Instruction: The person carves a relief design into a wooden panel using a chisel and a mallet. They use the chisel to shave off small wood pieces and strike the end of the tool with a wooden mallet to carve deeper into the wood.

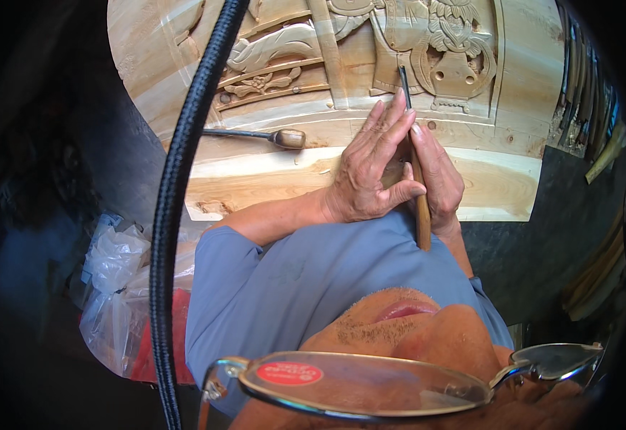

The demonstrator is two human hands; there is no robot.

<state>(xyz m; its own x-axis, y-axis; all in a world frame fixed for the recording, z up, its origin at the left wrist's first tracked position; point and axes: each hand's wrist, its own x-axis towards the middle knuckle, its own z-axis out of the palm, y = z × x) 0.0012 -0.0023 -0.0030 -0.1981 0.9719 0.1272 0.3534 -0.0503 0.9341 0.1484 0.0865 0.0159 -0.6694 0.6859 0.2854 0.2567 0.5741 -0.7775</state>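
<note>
A carving chisel (423, 218) with a slim brown wooden handle and a thin dark blade slants up onto a pale carved wooden panel (270, 175). Its tip meets the relief near a carved pot-like shape (456, 75). My right hand (442, 175) is closed along the handle from the right, its thumb lying along the tool. From the left, my left hand (370, 165) presses on the same chisel, fingers fairly straight against the shaft and thumb tip at the handle. The handle's butt end rests close to my blue shirt. Part of the grip is hidden between the palms.
Another tool (289, 138) with a short, rounded wooden handle lies on the panel's border, left of my hands. Several long tools (591, 93) lie beside the panel at right. A clear plastic bag (116, 287) sits by something red at left. A black braided cable (177, 172) crosses the view.
</note>
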